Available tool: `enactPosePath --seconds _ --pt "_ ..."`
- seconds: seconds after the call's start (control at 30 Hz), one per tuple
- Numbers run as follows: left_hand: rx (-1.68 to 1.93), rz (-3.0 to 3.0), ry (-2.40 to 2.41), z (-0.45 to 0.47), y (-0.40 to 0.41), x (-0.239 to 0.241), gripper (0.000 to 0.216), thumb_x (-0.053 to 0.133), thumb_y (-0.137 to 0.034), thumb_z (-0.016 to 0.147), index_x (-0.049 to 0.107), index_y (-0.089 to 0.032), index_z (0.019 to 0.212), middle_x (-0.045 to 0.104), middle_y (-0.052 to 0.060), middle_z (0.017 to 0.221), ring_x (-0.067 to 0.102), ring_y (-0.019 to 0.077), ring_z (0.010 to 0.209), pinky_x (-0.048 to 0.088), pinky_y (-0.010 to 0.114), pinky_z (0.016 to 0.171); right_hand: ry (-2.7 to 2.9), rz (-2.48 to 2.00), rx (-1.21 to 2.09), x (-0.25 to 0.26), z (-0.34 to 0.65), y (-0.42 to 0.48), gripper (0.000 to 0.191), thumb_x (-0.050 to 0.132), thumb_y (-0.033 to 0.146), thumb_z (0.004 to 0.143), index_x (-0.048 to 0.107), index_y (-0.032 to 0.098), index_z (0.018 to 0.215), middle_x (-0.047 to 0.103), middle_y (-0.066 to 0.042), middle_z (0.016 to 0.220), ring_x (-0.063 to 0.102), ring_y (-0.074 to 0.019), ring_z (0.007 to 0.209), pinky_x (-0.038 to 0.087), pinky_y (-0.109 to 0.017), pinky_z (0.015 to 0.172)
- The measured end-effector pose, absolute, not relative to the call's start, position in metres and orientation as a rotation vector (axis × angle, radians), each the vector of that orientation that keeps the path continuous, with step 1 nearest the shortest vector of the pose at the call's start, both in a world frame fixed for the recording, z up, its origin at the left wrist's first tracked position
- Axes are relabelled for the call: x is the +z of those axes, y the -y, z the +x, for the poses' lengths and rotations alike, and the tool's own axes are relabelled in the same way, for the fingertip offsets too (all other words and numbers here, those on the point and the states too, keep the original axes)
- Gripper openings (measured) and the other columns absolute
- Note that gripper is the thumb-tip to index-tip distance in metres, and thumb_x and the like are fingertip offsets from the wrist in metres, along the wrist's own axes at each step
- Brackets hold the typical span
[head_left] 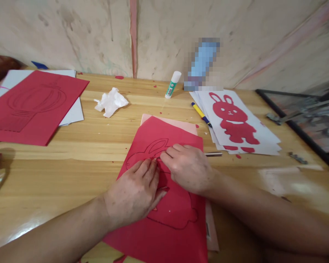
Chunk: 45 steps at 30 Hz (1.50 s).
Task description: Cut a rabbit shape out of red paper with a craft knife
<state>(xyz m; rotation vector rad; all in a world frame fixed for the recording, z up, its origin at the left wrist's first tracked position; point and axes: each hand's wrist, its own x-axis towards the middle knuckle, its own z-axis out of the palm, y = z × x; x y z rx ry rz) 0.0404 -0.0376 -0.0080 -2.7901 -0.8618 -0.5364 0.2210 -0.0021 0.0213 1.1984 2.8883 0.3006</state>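
On the wooden table [98, 157] a red sheet [178, 241] lies right before us, its long axis running from our edge toward the wall; the rabbit outline [157, 147] drawn on it points its ears away from us; our left hand [134, 193] lies flat on the sheet, fingers pressed together; our right hand [189, 168] rests just beside it, fingertips bunched at the ear, though we cannot tell whether they pinch anything; a glue stick [172, 84] stands near the wall.

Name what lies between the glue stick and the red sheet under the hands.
Head view: only table wood, then a pink sheet's edge, between glue stick and red sheet.
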Motion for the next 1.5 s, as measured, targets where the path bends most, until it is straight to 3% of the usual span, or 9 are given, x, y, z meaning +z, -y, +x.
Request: enactPosePath --seconds 0.83,1.5 --pt "-0.483 -2.835 0.819 0.04 0.035 -0.008 0.041 0.047 -0.035 0.093 0.063 -0.003 0.113 0.064 0.02 0.116 0.058 0.034 0.109 0.048 0.046 0.091 -2.936 1.289 0.093 0.02 0.231 -0.003 0.017 0.047 0.005 0.072 0.06 0.016 0.074 0.062 -0.005 0.069 0.05 -0.0171 0.067 0.029 -0.03 0.058" --pt "-0.483 -2.79 0.785 0.042 0.034 -0.007 0.042 0.046 -0.034 0.093 0.065 0.001 0.107 0.067 0.021 0.109 0.061 0.0328 0.107 0.052 0.042 0.09 -2.967 1.225 0.306 0.014 0.225 0.002 0.017 0.046 0.007 0.079 0.06 0.015 0.075 0.063 -0.007 0.07 0.05 -0.0183 0.065 0.027 -0.032 0.058"
